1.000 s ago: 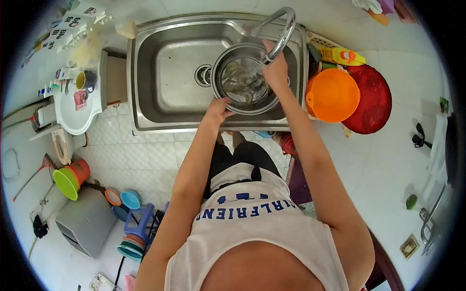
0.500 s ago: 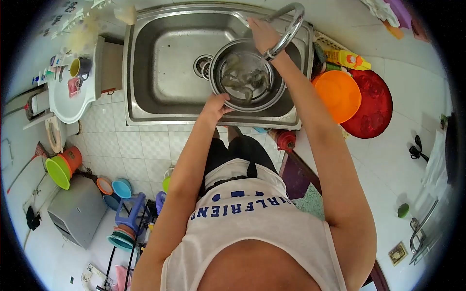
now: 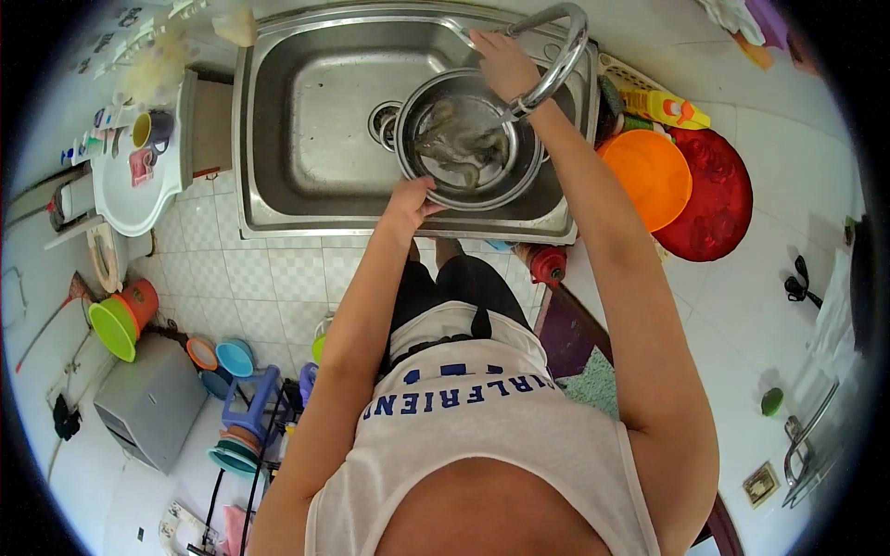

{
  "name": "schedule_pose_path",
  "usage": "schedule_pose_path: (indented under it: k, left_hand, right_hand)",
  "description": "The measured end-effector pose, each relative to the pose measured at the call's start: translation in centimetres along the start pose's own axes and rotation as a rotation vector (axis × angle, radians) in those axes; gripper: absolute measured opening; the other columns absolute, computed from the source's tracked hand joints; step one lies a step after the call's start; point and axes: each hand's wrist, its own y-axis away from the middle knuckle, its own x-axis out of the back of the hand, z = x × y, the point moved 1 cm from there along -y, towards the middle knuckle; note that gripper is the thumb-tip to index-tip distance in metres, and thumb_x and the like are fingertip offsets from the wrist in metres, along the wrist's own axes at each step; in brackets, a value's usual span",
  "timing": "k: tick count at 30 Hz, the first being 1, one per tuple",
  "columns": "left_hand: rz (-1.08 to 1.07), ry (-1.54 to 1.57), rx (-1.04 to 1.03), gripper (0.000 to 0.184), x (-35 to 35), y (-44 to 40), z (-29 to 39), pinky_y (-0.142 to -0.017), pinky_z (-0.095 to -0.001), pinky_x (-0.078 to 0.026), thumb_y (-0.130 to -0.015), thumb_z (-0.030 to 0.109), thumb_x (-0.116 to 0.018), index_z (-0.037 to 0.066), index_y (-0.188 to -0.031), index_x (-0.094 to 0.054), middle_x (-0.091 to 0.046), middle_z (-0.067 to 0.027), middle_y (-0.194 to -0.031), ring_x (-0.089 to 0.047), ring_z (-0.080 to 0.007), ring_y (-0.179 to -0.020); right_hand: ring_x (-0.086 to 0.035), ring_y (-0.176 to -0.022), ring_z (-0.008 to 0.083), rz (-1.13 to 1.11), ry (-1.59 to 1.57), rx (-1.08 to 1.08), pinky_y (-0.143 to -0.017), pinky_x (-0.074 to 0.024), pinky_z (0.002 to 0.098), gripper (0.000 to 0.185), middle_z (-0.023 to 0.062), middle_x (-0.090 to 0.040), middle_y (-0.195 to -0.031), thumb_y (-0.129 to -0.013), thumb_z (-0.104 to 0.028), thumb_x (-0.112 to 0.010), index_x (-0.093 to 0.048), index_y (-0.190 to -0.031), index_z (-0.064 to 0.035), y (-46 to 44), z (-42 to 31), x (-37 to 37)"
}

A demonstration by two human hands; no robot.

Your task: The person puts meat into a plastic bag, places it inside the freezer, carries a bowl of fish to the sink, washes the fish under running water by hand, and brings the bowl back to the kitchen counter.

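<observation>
A round stainless steel pot (image 3: pixel 404 153) sits in the right part of the sink (image 3: pixel 320 211). Grey-brown shrimp (image 3: pixel 468 174) lie in water inside it. My left hand (image 3: pixel 413 202) grips the pot's near-left rim, thumb on top and fingers below. Over the pot's far side, my right hand (image 3: pixel 507 67) has its fingers on the faucet lever (image 3: pixel 457 31). The curved chrome faucet (image 3: pixel 577 42) arches across my right wrist, its spout pointing into the pot. What looks like a thin stream of water falls from the spout.
The drain (image 3: pixel 384 123) is left of the pot. Right of the sink stand an orange basin (image 3: pixel 646 181), a red round mat or lid (image 3: pixel 718 195) and a yellow bottle (image 3: pixel 669 108). A white washbasin (image 3: pixel 130 208) is at the far left.
The pot has shifted slightly left, my left hand with it. A stream now seems to show at the spout, and the water's surface looks more disturbed. My right hand stays at the lever.
</observation>
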Motion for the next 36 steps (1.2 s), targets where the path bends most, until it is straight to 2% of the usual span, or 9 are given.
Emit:
schedule_pose_path:
  k: [2,6,8,12,19,25,29,32,36]
  left_hand:
    - [0.029,-0.075,-0.066,0.034,-0.4,0.7,0.4,-0.071,-0.0424,-0.053,-0.076,-0.001,-0.045,0.001,-0.11,-0.041,-0.054,-0.0134,-0.098,-0.058,-0.0272,-0.086]
    - [0.071,-0.114,-0.158,0.051,-0.3,0.7,1.2,-0.065,-0.0428,-0.055,-0.073,-0.005,-0.042,0.01,-0.12,-0.032,-0.052,-0.0118,-0.103,-0.058,-0.0268,-0.085]
    - [0.048,-0.106,-0.13,0.057,-0.2,0.4,1.3,-0.061,-0.0419,-0.055,-0.071,-0.008,-0.04,0.013,-0.123,-0.028,-0.05,-0.0114,-0.105,-0.059,-0.0257,-0.083]
    - [0.039,-0.106,-0.175,0.057,-0.4,0.1,1.0,-0.062,-0.0438,-0.055,-0.07,-0.008,-0.041,0.012,-0.122,-0.029,-0.05,-0.0101,-0.106,-0.058,-0.0258,-0.085]
    - [-0.003,-0.079,-0.137,0.057,0.1,-0.5,0.8,-0.064,-0.0455,-0.055,-0.068,-0.008,-0.043,0.013,-0.12,-0.032,-0.051,-0.0097,-0.104,-0.057,-0.0261,-0.085]
    - [-0.019,-0.153,-0.115,0.057,-0.4,-0.1,1.2,-0.065,-0.046,-0.054,-0.068,-0.007,-0.044,0.014,-0.12,-0.033,-0.051,-0.0084,-0.102,-0.057,-0.0252,-0.088]
    - [-0.043,-0.093,-0.171,0.05,-0.4,-0.3,0.7,-0.066,-0.0448,-0.053,-0.069,-0.006,-0.045,0.011,-0.117,-0.039,-0.054,-0.0084,-0.1,-0.058,-0.0248,-0.082]
    - [-0.034,-0.108,-0.145,0.05,-0.5,0.0,0.7,-0.067,-0.0458,-0.053,-0.07,-0.006,-0.044,0.01,-0.117,-0.039,-0.053,-0.0094,-0.102,-0.058,-0.0256,-0.084]
    - [-0.056,-0.091,-0.152,0.046,-0.6,0.2,0.7,-0.069,-0.047,-0.052,-0.071,-0.005,-0.044,0.009,-0.115,-0.04,-0.054,-0.0096,-0.102,-0.058,-0.0265,-0.084]
  right_hand:
    - [-0.048,-0.101,0.0262,0.176,-0.131,-0.01,-0.083,-0.0442,0.0341,0.041,0.008,-0.05,-0.113,-0.078,-0.01,-0.051,-0.045,-0.118,-0.0057,1.0,-0.2,0.7]
    - [-0.05,-0.098,0.0294,0.119,-0.282,-0.153,-0.084,-0.0435,0.0372,0.037,0.0158,-0.048,-0.113,-0.078,-0.011,-0.055,-0.048,-0.114,-0.0036,5.2,-3.9,4.0]
    - [-0.047,-0.103,0.0324,-0.502,-0.455,-0.453,-0.084,-0.0428,0.0377,0.051,0.021,-0.045,-0.116,-0.074,-0.026,-0.064,-0.045,-0.115,-0.0017,7.6,-5.3,2.8]
    - [-0.042,-0.105,0.0392,-0.425,-0.295,-0.362,-0.087,-0.0411,0.041,0.088,0.0219,-0.035,-0.122,-0.055,-0.042,-0.077,-0.037,-0.12,0.0015,11.3,-6.3,0.9]
    - [-0.04,-0.107,0.0361,-0.46,-0.341,-0.291,-0.084,-0.0436,0.04,0.075,0.0177,-0.036,-0.118,-0.061,-0.02,-0.075,-0.036,-0.125,-0.0083,11.2,-7.8,1.8]
    - [-0.038,-0.109,0.0349,-0.396,-0.246,-0.409,-0.088,-0.04,0.0425,0.063,0.0158,-0.038,-0.121,-0.07,-0.021,-0.067,-0.038,-0.125,-0.0109,10.5,-9.2,1.2]
    - [-0.025,-0.124,0.0314,-0.237,-0.237,-0.274,-0.1,-0.0245,0.0476,0.062,0.011,-0.033,-0.13,-0.066,-0.02,-0.066,-0.042,-0.122,-0.0117,9.6,-10.7,2.3]
    - [-0.024,-0.126,0.0251,-0.315,-0.24,0.184,-0.101,-0.0248,0.0462,0.056,0.008,-0.034,-0.131,-0.064,-0.016,-0.065,-0.049,-0.117,-0.0126,10.0,-11.2,1.0]
    - [-0.024,-0.125,0.0276,-0.427,-0.227,-0.013,-0.1,-0.0248,0.0481,0.064,0.0079,-0.028,-0.134,-0.063,-0.013,-0.066,-0.044,-0.122,-0.019,9.7,-10.5,1.7]
